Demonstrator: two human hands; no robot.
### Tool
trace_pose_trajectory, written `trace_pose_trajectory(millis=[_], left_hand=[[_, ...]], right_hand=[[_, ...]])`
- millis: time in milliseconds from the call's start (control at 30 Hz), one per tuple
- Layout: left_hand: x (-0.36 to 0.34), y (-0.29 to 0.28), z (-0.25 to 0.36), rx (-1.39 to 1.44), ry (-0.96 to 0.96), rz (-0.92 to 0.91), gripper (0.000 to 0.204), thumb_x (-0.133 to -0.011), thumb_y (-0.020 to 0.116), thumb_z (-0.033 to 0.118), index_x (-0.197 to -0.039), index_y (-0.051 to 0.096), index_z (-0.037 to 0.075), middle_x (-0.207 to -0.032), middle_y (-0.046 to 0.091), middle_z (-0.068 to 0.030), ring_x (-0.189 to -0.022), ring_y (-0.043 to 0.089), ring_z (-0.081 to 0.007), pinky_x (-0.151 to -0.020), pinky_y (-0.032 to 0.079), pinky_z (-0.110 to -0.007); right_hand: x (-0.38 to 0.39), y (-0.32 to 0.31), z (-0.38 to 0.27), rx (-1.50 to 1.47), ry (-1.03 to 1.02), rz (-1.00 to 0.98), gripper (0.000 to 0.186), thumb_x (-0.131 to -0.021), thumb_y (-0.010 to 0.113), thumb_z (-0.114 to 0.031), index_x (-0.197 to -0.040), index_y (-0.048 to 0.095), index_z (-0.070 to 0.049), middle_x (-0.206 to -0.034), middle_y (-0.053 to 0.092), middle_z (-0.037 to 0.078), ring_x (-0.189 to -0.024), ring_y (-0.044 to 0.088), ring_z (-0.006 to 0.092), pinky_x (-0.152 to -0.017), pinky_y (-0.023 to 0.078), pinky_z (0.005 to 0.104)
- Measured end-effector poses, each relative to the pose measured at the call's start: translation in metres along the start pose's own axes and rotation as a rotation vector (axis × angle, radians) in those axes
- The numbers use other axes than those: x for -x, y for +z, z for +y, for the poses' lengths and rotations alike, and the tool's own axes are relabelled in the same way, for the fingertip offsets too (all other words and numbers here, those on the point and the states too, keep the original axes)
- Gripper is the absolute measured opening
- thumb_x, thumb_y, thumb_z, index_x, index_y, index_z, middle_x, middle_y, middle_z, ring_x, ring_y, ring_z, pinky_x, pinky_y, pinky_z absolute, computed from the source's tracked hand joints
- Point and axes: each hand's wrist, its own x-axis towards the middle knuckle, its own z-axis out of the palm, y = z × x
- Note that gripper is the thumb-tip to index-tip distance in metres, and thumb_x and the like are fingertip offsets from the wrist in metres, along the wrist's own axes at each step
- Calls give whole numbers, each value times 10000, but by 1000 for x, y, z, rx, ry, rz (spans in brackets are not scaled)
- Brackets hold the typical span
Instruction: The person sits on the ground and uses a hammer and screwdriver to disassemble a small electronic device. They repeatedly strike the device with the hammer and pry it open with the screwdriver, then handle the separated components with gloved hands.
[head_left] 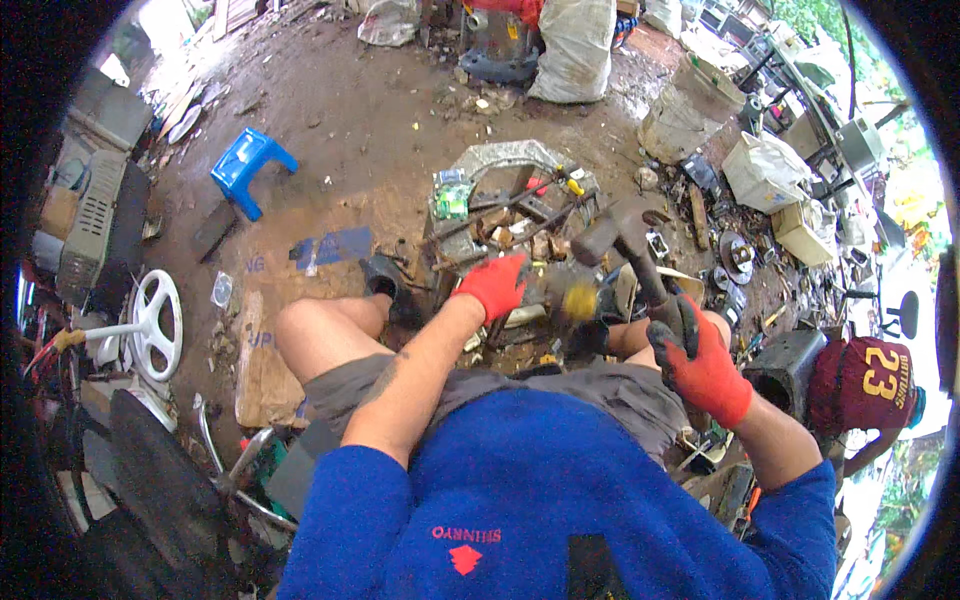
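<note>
My right hand (703, 365), in a red glove with dark palm and fingers, is wrapped round the handle of a hammer (644, 272). The hammer is raised, its heavy head pointing up and left. My left hand (494, 287), also red-gloved, is low between my knees at the near edge of a heap of metal scrap (530, 222). Its fingers are curled, and whatever they grip is hidden. Just right of it is a yellow thing (578, 300), too blurred to name. A yellow-handled tool (574, 187) lies across the far side of the heap.
A blue plastic stool (245, 168) stands far left, beyond flattened cardboard (270, 330). A white steering wheel (157, 325) is at the left. White sacks (572, 55) stand at the back. Bins (768, 172) and loose parts fill the right, where a person in maroon (862, 385) is close by.
</note>
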Motion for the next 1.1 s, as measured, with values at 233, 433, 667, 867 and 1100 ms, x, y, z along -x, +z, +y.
trace_pose_trajectory(millis=[233,433,667,867,1100], left_hand=[[-4,1,-17,60,-71,-3,500,-842,553,260,-1282,458,43,-1121,605,-225,-1044,580,-376,-908,463,-436],[-5,-9,-2,40,-119,-32,487,-852,542,268,-1276,462,43,-1123,604,-227,-1054,578,-373,-912,462,-436],[-14,-21,14,17,-165,-119,455,-853,536,272,-1241,456,48,-1099,606,-246,-1022,588,-393,-870,474,-468],[-7,-8,-12,14,-143,-16,412,-849,543,266,-1195,482,51,-1053,621,-242,-964,607,-402,-835,487,-477],[-10,-12,11,-11,-81,-56,460,-851,543,271,-1249,462,55,-1083,618,-237,-1001,597,-399,-867,478,-472]], right_hand=[[-24,-55,-41,-737,84,333,293,-945,491,-176,-1200,495,-32,-827,597,48,-580,539,102,-470,426,228],[-22,-75,-53,-777,-2,304,338,-928,511,-197,-1205,489,-5,-852,610,64,-604,547,109,-471,441,249],[-35,-36,-29,-165,-240,-116,493,-853,577,-90,-1304,399,-1,-960,596,84,-713,571,150,-619,475,272],[-33,-65,-55,-728,112,68,433,-873,575,-70,-1280,435,-33,-970,604,83,-785,584,137,-591,480,259],[-42,-25,-16,-92,29,-201,614,-829,639,-204,-1350,390,6,-1178,567,233,-1090,578,328,-946,437,385]])
